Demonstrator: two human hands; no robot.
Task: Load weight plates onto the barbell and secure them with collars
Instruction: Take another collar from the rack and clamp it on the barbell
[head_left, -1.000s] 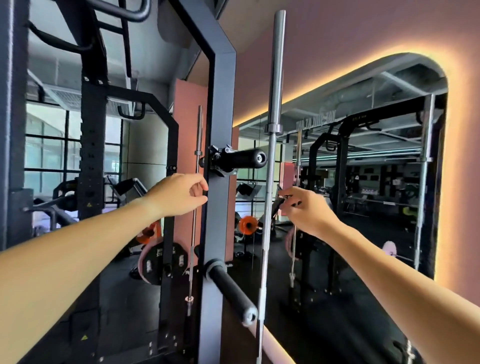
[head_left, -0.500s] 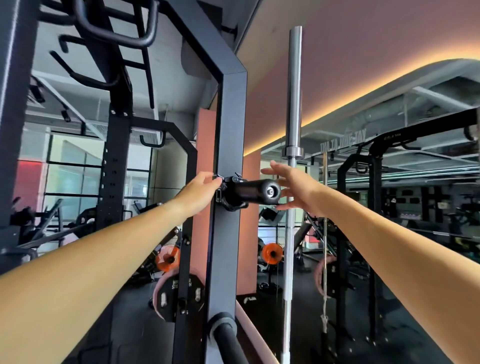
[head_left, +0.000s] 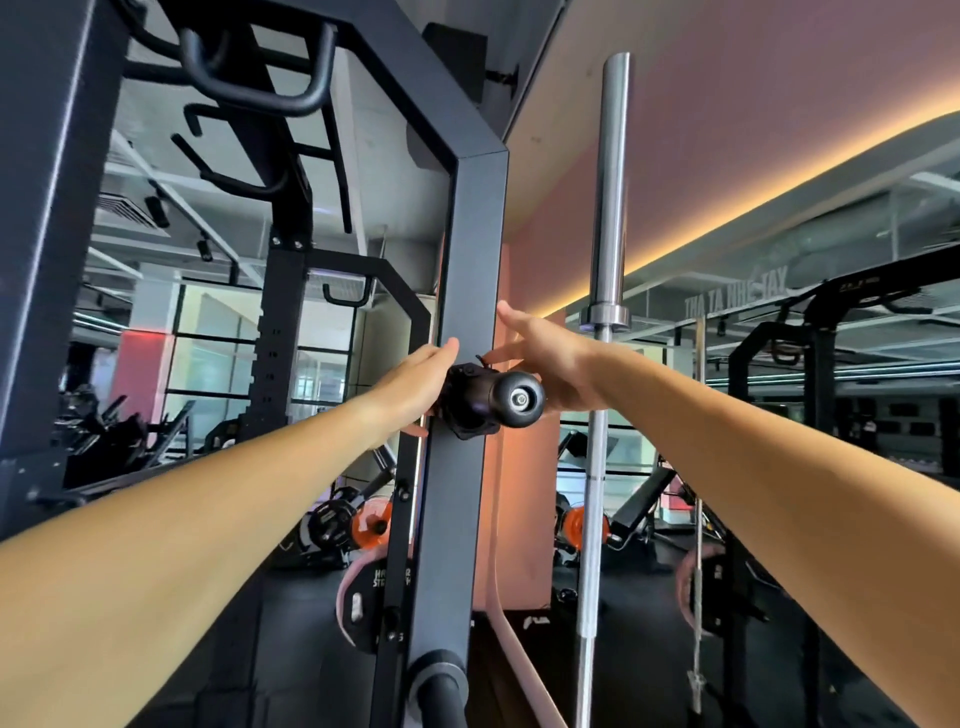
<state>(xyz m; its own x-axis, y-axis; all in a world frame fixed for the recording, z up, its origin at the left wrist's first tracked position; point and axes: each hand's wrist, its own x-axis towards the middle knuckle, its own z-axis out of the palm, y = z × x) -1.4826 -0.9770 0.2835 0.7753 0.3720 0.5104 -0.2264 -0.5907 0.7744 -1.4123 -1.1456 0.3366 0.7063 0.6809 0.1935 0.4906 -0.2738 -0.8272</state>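
We are reaching both hands up to one black collar (head_left: 464, 402) that is sitting at the root of a storage peg (head_left: 511, 399), right against the dark rack upright (head_left: 470, 322). Our left hand (head_left: 415, 382) is touching the collar's left side with the fingers lying fairly straight along the upright's edge; we cannot tell whether the thumb is hooking under the collar. Our right hand (head_left: 545, 353) is spread, fingers straight and pointing up-left, the palm lying just behind the peg's rounded end and the fingertips nearing the collar's top.

One silver barbell (head_left: 605, 312) is standing upright just right of the right hand, its sleeve uppermost. Two pegs are showing on this upright: the one with the collar and a second, bare peg (head_left: 439, 691) low down. One pale pink weight plate (head_left: 363, 605) is hanging behind the upright, and two orange plates (head_left: 371, 525) are lying farther back, one of them in the wall mirror (head_left: 831, 322).
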